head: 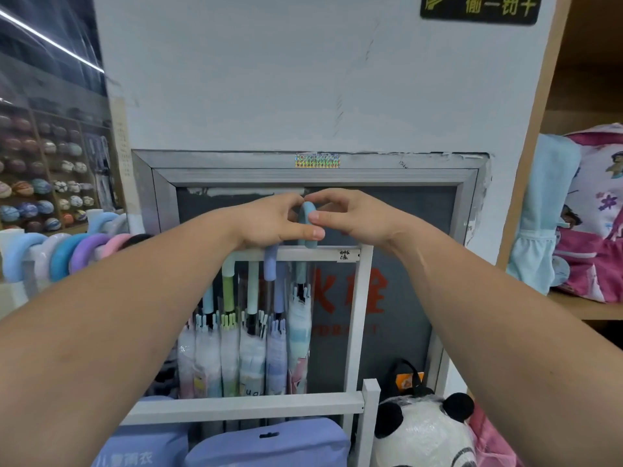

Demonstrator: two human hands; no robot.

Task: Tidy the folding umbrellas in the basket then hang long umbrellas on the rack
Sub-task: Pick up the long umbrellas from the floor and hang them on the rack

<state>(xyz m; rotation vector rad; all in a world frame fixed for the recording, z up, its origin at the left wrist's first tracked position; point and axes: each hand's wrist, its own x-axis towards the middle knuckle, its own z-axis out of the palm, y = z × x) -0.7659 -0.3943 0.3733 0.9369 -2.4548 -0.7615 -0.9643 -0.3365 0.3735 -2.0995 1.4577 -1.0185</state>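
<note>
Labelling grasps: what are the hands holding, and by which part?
The left hand and right hand pinch the teal curved handle of the long striped umbrella, near the hook's top.

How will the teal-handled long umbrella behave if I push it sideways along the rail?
The teal-handled umbrella likely slides easily, since its curved handle looks smooth. Hung by that hook alone on the white rail, it may swing. Its wrapped canopy seems soft, its shaft stiff.

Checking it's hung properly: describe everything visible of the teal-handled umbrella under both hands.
The teal-handled umbrella is the rightmost hung on the white top rail. Its matte curved crook arches above the rail; the left hand and right hand both pinch it. Below, the shaft hangs upright to white rib tips and a closed canopy, banded pale blue and white.
</note>
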